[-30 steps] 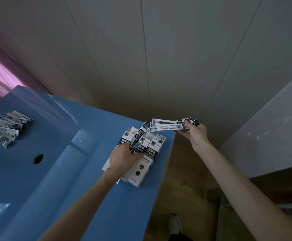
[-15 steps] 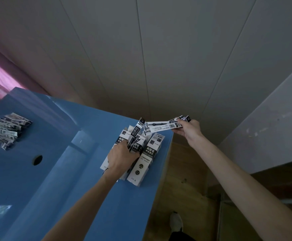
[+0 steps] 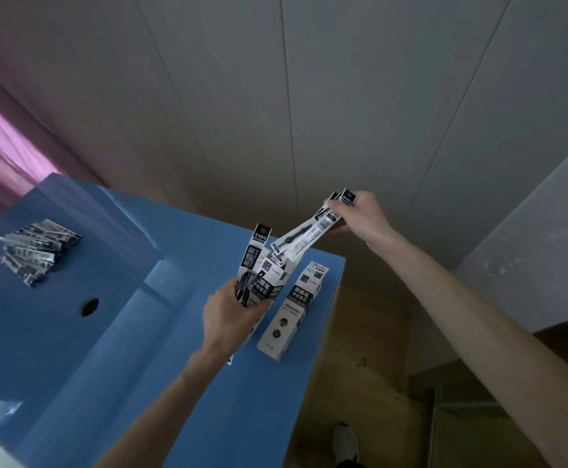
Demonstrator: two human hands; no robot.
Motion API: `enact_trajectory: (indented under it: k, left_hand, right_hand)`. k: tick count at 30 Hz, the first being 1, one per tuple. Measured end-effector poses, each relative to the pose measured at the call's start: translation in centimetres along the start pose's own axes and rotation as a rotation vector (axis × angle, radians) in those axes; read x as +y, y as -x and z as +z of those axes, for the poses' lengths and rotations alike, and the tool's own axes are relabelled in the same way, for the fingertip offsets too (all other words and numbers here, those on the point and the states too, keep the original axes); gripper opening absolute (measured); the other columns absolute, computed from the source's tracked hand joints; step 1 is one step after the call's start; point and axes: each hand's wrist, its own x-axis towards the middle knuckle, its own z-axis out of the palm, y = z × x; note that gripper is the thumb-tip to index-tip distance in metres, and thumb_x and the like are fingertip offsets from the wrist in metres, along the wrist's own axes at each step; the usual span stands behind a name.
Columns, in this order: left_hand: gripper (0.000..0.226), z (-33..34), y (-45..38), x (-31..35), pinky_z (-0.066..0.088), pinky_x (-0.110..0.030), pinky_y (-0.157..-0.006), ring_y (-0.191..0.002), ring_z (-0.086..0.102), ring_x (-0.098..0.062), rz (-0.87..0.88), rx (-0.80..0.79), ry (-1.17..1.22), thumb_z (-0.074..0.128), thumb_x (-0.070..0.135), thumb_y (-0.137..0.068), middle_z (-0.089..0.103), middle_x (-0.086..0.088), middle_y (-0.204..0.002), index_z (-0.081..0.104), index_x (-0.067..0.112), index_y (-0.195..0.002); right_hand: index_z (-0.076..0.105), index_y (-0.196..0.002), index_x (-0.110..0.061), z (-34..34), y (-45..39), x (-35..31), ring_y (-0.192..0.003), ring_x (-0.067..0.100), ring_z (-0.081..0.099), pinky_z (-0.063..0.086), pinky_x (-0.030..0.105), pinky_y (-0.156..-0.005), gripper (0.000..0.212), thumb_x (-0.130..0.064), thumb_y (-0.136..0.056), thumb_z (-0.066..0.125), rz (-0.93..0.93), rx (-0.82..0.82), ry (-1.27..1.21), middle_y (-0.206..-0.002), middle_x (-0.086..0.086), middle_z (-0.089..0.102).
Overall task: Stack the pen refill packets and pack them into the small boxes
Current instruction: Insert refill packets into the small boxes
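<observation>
At the far right corner of the blue table, the left hand is curled around a small white box and holds it tilted up off the table surface. Refill packets stand in the open upper end of this box; one black-and-white packet projects clearly above the box mouth. The left thumb and fingers wrap the lower part of the box, so its lower end is hidden.

Beyond the far edge of the table, the right hand pinches a bundle of pen refill packets at its upper end. The bundle slopes down toward the table, and its lower end sits at the mouth of the held box. Whether that end is already inside the box cannot be determined.

Just beside the held box, toward the table's right edge, a second small box lies flat on the table with its printed face up. It is apart from both hands.

Near the far left side of the table, well apart from the boxes, a loose pile of refill packets lies fanned out. A round hole in the table surface sits between this pile and the left forearm.
</observation>
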Motion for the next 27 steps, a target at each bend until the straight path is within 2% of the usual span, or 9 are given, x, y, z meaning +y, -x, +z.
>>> enact_trajectory:
  k: [6, 8, 11, 14, 18, 24, 27]
  left_hand:
    - [0.03, -1.4, 1.4, -0.7, 0.061, -0.041, -0.065, -0.07, 0.069, -0.003, 0.024, 0.074, 0.066, 0.087, 0.042, -0.073, 0.072, 0.018, -0.075, 0.067, 0.029, -0.09]
    - [0.029, -1.7, 1.9, -1.0, 0.06, -0.042, -0.064, -0.068, 0.069, -0.004, 0.036, 0.087, 0.085, 0.087, 0.044, -0.074, 0.072, 0.016, -0.074, 0.066, 0.029, -0.088]
    - [0.03, -2.1, 2.6, -1.2, 0.058, -0.044, -0.059, -0.065, 0.068, -0.013, 0.058, 0.1, 0.081, 0.083, 0.046, -0.077, 0.07, 0.008, -0.07, 0.063, 0.025, -0.084]
    - [0.033, -2.4, 3.3, -1.1, 0.054, -0.044, -0.056, -0.063, 0.065, -0.018, 0.074, 0.114, 0.058, 0.078, 0.049, -0.081, 0.068, 0.003, -0.068, 0.061, 0.022, -0.085]
    - [0.032, -2.9, 3.8, -0.6, 0.053, -0.039, -0.054, -0.06, 0.063, -0.013, 0.091, 0.14, 0.041, 0.078, 0.051, -0.082, 0.067, 0.007, -0.066, 0.06, 0.025, -0.084]
    - [0.032, -3.4, 4.1, -0.7, 0.054, -0.043, -0.056, -0.061, 0.064, -0.013, 0.134, 0.145, 0.036, 0.078, 0.049, -0.082, 0.068, 0.007, -0.068, 0.061, 0.022, -0.086]
    - [0.031, -3.6, 4.2, -0.7, 0.054, -0.041, -0.056, -0.062, 0.065, -0.012, 0.149, 0.155, 0.057, 0.081, 0.046, -0.08, 0.068, 0.007, -0.068, 0.061, 0.023, -0.084]
  right_hand:
    - [0.068, -0.104, 0.004, 0.1, 1.1, -3.6, -0.075, 0.025, 0.076, 0.063, 0.04, -0.068, 0.024, -0.019, -0.103, 0.061, -0.146, -0.103, 0.199, -0.091, 0.012, 0.076]
    - [0.067, -0.104, 0.004, 0.3, 1.6, -4.5, -0.068, 0.024, 0.075, 0.063, 0.037, -0.064, 0.024, -0.02, -0.103, 0.061, -0.151, -0.126, 0.203, -0.091, 0.013, 0.077]
    - [0.067, -0.102, 0.004, 0.8, 2.3, -5.7, -0.061, 0.02, 0.073, 0.06, 0.028, -0.053, 0.022, -0.017, -0.102, 0.062, -0.15, -0.151, 0.216, -0.09, 0.014, 0.076]
    - [0.066, -0.1, 0.006, 1.5, 3.0, -6.8, -0.057, 0.02, 0.072, 0.057, 0.027, -0.048, 0.022, -0.016, -0.102, 0.062, -0.152, -0.136, 0.252, -0.084, 0.014, 0.076]
    - [0.064, -0.1, 0.006, 2.5, 3.9, -7.8, -0.054, 0.02, 0.071, 0.051, 0.026, -0.042, 0.024, -0.017, -0.103, 0.061, -0.166, -0.115, 0.258, -0.082, 0.019, 0.075]
    - [0.062, -0.097, 0.004, 3.5, 5.0, -8.4, -0.051, 0.02, 0.07, 0.053, 0.027, -0.043, 0.022, -0.016, -0.104, 0.059, -0.152, -0.077, 0.175, -0.077, 0.019, 0.069]
    - [0.058, -0.106, 0.007, 3.7, 5.0, -8.2, -0.053, 0.026, 0.072, 0.054, 0.031, -0.043, 0.025, -0.018, -0.104, 0.06, -0.132, -0.038, 0.134, -0.074, 0.024, 0.068]
